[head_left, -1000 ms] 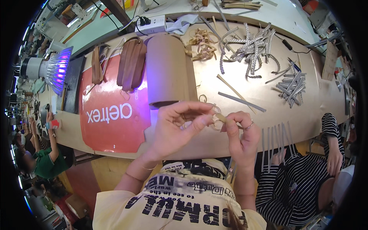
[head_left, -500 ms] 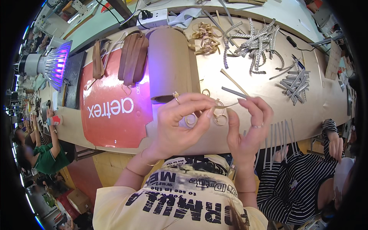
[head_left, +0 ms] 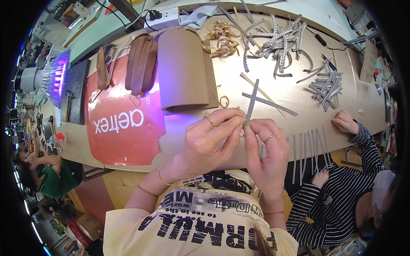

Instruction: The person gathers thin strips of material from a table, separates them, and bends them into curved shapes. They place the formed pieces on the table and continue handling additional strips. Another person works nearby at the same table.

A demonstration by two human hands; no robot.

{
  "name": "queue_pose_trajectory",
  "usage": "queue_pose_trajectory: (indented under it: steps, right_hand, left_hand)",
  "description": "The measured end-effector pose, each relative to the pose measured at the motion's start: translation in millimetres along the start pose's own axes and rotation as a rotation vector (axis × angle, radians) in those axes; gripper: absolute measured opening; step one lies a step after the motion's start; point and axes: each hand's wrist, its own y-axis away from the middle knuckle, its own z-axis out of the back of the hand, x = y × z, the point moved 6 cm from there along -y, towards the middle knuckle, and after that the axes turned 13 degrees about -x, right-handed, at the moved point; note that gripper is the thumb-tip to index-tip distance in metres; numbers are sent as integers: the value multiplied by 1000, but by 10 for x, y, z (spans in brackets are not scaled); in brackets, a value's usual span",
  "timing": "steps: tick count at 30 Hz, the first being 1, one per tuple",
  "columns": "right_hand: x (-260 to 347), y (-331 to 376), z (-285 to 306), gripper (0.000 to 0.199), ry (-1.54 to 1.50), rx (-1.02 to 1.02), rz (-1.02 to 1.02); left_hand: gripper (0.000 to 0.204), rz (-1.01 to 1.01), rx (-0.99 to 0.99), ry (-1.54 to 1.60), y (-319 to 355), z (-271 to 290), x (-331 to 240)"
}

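A flat grey strip (head_left: 253, 99) points away from me, its near end at my meeting fingertips. My left hand (head_left: 213, 135) is closed in a pinch at that end, thumb against fingers. Pressed close beside it, my right hand (head_left: 268, 147) pinches the same end between thumb and forefinger. The fingers cover the exact contact. Beyond them, a second grey strip (head_left: 275, 106) and a thin tan strip (head_left: 269, 99) lie crossed on the table. A small tan ring-shaped curl (head_left: 224, 101) rests just past my left hand.
A large brown roll (head_left: 181, 70) stands beyond my left hand, beside a red sheet (head_left: 124, 145) and brown strap bundles (head_left: 142, 64). Tan curls (head_left: 225, 38), silver braided strips (head_left: 284, 42) and a grey strip pile (head_left: 326, 89) lie farther back. A person in a striped sleeve (head_left: 371, 145) sits at right.
My right hand has come in against my left, and the held strip now points away from me. The neighbour's one hand has moved onto the table edge.
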Motion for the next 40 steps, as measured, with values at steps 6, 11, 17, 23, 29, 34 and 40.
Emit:
queue_pose_trajectory:
  steps: [6,11,17,23,29,34,40]
  right_hand:
    - [-7,-1,-2,10,40,6,17]
    - [-7,-16,3,9,77,17,39]
    - [2,-32,-10,6,107,34,77]
    - [-13,-33,-35,3,136,46,60]
    - [-43,-29,-56,3,147,74,65]
    - [-73,-18,-121,8,216,105,113]
    - [-103,-1,-158,12,288,137,133]
  left_hand:
    - [19,-35,0,-37,15,-23,9]
    - [20,-36,6,-23,31,-37,25]
    - [20,-37,18,-48,49,-48,37]
    - [20,-42,22,-60,66,-59,61]
    - [19,0,58,-63,62,-72,89]
    - [19,-1,141,-105,42,-60,104]
    - [28,-75,279,-200,83,-93,138]
